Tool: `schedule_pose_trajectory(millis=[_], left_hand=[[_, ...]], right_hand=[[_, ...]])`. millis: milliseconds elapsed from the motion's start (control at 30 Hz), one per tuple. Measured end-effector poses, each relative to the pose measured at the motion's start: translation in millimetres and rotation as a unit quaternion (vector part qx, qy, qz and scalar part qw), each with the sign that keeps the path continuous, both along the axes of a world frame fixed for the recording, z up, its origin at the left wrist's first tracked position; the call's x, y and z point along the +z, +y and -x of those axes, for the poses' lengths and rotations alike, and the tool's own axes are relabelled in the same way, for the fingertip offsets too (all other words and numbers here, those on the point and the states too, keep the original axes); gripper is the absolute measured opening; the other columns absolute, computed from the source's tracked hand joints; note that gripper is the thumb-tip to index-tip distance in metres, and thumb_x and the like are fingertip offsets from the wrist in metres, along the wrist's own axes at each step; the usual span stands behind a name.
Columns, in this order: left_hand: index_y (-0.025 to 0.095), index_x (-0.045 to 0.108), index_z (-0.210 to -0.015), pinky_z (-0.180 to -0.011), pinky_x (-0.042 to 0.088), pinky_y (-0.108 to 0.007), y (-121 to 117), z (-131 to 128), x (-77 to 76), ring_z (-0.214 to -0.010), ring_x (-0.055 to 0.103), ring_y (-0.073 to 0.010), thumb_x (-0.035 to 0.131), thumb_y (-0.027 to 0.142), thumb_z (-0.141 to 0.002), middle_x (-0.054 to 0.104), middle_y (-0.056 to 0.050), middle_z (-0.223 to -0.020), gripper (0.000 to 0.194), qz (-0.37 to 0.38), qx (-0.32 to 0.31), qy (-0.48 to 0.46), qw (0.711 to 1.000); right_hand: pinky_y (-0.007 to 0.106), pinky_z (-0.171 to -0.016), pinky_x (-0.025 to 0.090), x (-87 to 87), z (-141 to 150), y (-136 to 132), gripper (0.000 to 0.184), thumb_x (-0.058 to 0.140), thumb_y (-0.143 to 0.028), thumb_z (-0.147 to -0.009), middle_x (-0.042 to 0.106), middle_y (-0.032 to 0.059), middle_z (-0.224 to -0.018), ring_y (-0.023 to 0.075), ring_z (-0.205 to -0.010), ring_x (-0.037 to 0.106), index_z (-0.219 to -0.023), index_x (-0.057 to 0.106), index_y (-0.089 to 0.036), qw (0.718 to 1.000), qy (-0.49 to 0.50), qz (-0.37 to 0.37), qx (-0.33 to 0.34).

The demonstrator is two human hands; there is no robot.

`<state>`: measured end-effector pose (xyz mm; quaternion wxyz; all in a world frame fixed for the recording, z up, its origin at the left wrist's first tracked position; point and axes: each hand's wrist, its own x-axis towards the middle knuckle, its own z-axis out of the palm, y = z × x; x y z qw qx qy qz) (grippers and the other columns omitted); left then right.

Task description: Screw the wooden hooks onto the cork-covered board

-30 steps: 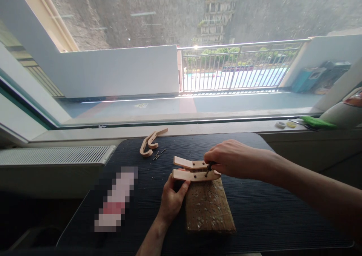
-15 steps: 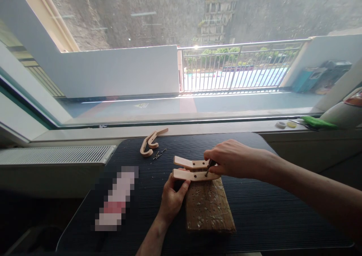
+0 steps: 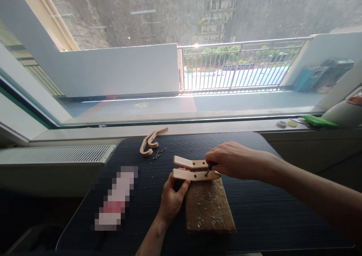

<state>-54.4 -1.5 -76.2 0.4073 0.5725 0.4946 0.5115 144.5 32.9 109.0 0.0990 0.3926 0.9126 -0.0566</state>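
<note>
My left hand (image 3: pixel 173 197) is closed on the left end of the nearer wooden hook (image 3: pixel 185 174), thumb in front and fingers behind. My right hand (image 3: pixel 230 159) grips a screwdriver (image 3: pixel 210 166), most of its handle hidden in the fist. The tip meets a hole in the nearer hook, right of a second dark hole. Just behind lies a second wooden piece (image 3: pixel 183 161) with two holes, partly covered by my right hand. Both pieces rest across the far end of a tape-wrapped brown block (image 3: pixel 209 207) with a pitted top.
Two curved wooden hooks (image 3: pixel 146 146) lie near the table's far edge, beside several loose screws (image 3: pixel 158 154). A blurred pinkish item (image 3: pixel 115 199) is on the black table (image 3: pixel 152 218) at left. Tape rolls (image 3: pixel 281 124) and a green cloth (image 3: pixel 319 122) sit on the windowsill.
My right hand has turned a little and shifted slightly right and down around the screwdriver, showing more of the nearer hook's right end. My left hand stays put.
</note>
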Motion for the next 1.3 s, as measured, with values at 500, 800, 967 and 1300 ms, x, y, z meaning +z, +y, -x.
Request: schedule_pose_trajectory(millis=[500,800,967,1300], left_hand=[[0.019,0.06,-0.106,-0.096,0.041,-0.035,-1,1,-0.7,-0.106,0.057,-0.0225,0.062,0.031,-0.078,0.066,-0.006,-0.107,0.03,-0.004,-0.012,0.008,1.0],[0.019,0.059,-0.106,-0.096,0.04,-0.033,0,1,-1.4,-0.106,0.058,-0.0222,0.063,0.031,-0.077,0.066,-0.006,-0.108,0.031,0.001,-0.013,0.004,1.0],[0.019,0.059,-0.106,-0.095,0.04,-0.033,1,1,-5.0,-0.106,0.057,-0.0215,0.062,0.031,-0.078,0.065,-0.005,-0.106,0.03,0.003,-0.013,0.009,1.0],[0.02,0.059,-0.106,-0.095,0.04,-0.032,0,1,-2.0,-0.105,0.058,-0.0207,0.061,0.031,-0.078,0.065,-0.005,-0.107,0.03,-0.001,-0.013,0.016,1.0]], right_hand=[[0.026,-0.055,0.027,13.1,-2,-4,0.024,0.05,-0.02,-0.076,0.068,0.0065,-0.082,0.0203,-0.073,0.061,-0.097,0.061,-0.02,1.0,0.003,0.001,-0.024],[0.025,-0.06,0.031,8.2,0,1,0.02,0.045,-0.015,-0.08,0.068,0.0072,-0.08,0.0165,-0.074,0.059,-0.084,0.065,-0.016,1.0,0.018,0.006,-0.003],[0.027,-0.056,0.028,2.1,1,3,0.021,0.044,-0.022,-0.083,0.067,0.0069,-0.076,0.0169,-0.069,0.06,-0.08,0.063,-0.016,1.0,0.001,-0.011,0.0],[0.025,-0.053,0.029,10.8,-1,-4,0.018,0.05,-0.02,-0.078,0.067,0.0035,-0.078,0.0175,-0.07,0.06,-0.092,0.061,-0.021,1.0,0.006,-0.015,-0.017]])
